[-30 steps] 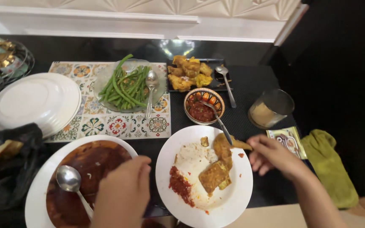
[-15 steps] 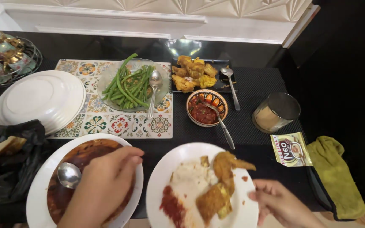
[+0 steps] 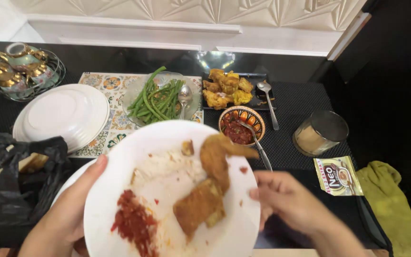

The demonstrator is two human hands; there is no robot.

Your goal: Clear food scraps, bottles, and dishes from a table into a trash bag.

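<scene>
At the near edge of the surface (image 3: 305, 102), I see my left hand (image 3: 67, 219) gripping the white dinner plate (image 3: 167, 190) by its left rim, thumb laid over the top edge and the remaining fingers hidden beneath. My right hand (image 3: 288, 202) sits against the plate's right rim; its fingers are curled and blurred, and I cannot tell whether they grasp the rim or merely touch it. The plate is raised above the surface and carries a fried chicken piece (image 3: 220, 159), a breaded slab (image 3: 198, 207), white rice (image 3: 165, 166) and red sambal (image 3: 132, 223). Partly beneath it lies a second plate (image 3: 70, 183). Beyond stand a small patterned bowl of red sauce (image 3: 241, 124) with a spoon (image 3: 258, 147), a glass dish of green beans (image 3: 155, 100), a black tray of fried pieces (image 3: 227, 88), and an upturned white plate (image 3: 63, 114). To the right are a glass of brown drink (image 3: 319, 133), a sachet (image 3: 338, 175) and a yellow-green cloth (image 3: 391, 204). A black bag (image 3: 10, 185) lies to the left.
</scene>
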